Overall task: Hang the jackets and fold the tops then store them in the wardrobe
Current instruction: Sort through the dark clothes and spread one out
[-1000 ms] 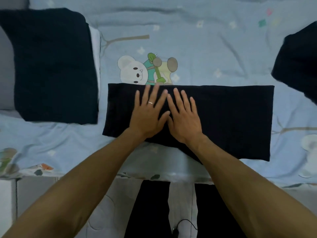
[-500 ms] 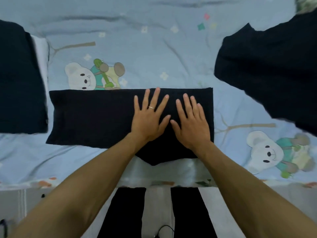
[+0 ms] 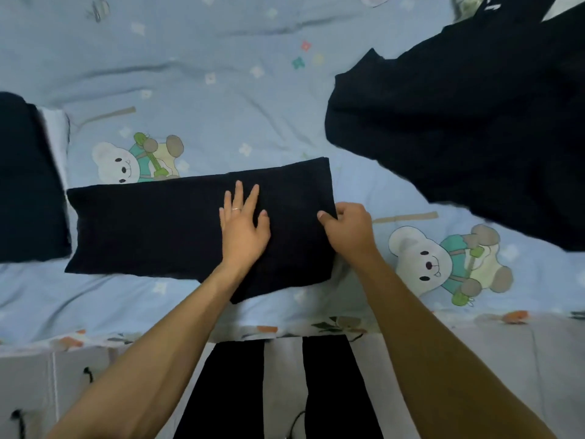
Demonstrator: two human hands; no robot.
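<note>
A black top (image 3: pixel 152 226), folded into a long strip, lies across the blue bedsheet (image 3: pixel 221 90) near the bed's front edge. My left hand (image 3: pixel 243 226) lies flat on the strip right of its middle, fingers straight and pressing down. My right hand (image 3: pixel 348 229) grips the strip's right end, thumb on top and fingers curled under the edge. A folded dark top (image 3: pixel 28 185) lies at the left on something white. A loose black garment (image 3: pixel 459 137) is spread at the upper right.
The bedsheet carries printed bears (image 3: pixel 443 264). The bed's front edge (image 3: pixel 285 334) runs just before my legs, which stand on pale floor tiles (image 3: pixel 506 375). A dark cable (image 3: pixel 294 423) lies on the floor between my feet.
My right hand slid from flat on the strip to its right end and closed on the edge. My left hand stayed flat. The view shifted right, showing more of the loose garment.
</note>
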